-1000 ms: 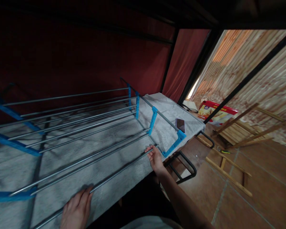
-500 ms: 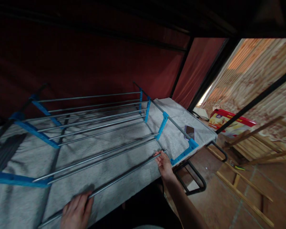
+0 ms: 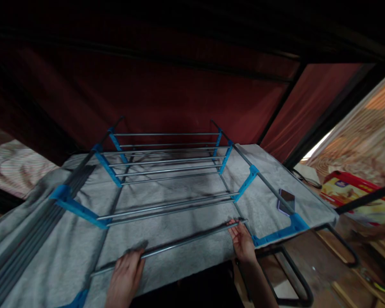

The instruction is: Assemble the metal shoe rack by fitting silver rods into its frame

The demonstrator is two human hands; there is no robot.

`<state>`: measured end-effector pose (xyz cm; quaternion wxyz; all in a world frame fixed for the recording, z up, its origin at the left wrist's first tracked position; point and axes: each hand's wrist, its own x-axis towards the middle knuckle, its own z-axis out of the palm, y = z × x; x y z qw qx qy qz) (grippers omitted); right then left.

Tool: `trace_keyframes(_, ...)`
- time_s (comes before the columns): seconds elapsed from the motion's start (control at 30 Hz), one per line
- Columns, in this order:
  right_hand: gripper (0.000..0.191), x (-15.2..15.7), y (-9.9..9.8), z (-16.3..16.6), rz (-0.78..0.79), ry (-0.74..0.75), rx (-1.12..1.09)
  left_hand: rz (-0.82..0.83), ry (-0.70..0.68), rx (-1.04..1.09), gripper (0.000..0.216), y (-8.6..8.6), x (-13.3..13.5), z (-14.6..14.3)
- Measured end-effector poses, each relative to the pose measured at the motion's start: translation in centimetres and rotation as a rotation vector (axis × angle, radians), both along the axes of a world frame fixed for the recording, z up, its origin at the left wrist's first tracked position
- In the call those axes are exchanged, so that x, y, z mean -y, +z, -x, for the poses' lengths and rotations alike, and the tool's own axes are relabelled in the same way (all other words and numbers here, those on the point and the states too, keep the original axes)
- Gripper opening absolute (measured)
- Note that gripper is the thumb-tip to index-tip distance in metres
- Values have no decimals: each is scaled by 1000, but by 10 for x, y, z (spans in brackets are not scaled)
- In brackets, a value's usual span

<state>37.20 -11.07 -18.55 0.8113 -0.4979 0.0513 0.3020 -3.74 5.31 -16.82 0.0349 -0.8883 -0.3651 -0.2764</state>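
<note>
Fingers closed, your left hand (image 3: 125,272) curls over the metal pipe (image 3: 179,243) and your right hand (image 3: 243,244) pinches near its end, over the blanket (image 3: 167,230), in front of the rack (image 3: 245,185), where a slack right grip could swing it into the nearby blue bracket (image 3: 276,236).

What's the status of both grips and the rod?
Left grip closed over rod, right grip holding near its right end. Rod over grey cloth, most of rack beyond it. Phone lies apart at right.

The metal rod (image 3: 170,246) is silver-grey, the brackets (image 3: 80,209) bright blue, the blanket (image 3: 186,224) pale grey, the curtain (image 3: 192,98) dark red.
</note>
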Motion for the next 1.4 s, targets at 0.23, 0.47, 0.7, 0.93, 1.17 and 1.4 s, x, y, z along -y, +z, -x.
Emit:
trace_keyframes(0.23, 24, 1, 1, -2, 27, 6, -9, -135, -50, 44, 39, 9, 2, 0)
trace_keyframes(0.47, 26, 9, 4, -12, 54, 17, -22, -151, -73, 10, 34, 14, 6, -2)
trace_keyframes(0.7, 27, 11, 0, -18, 112, 64, 65, -122, -72, -33, 34, 14, 8, 1)
trace_keyframes(0.93, 30, 13, 4, -7, 110, 63, 86, -161, -69, -19, 37, 17, 8, 3)
trace_keyframes(1.17, 24, 10, 13, -3, 105, 39, 48, -168, -105, -47, 33, 16, 7, 7)
trace_keyframes(1.4, 31, -1, 36, 4, -4, -23, -27, -17, -31, -52, 39, -3, -9, 27)
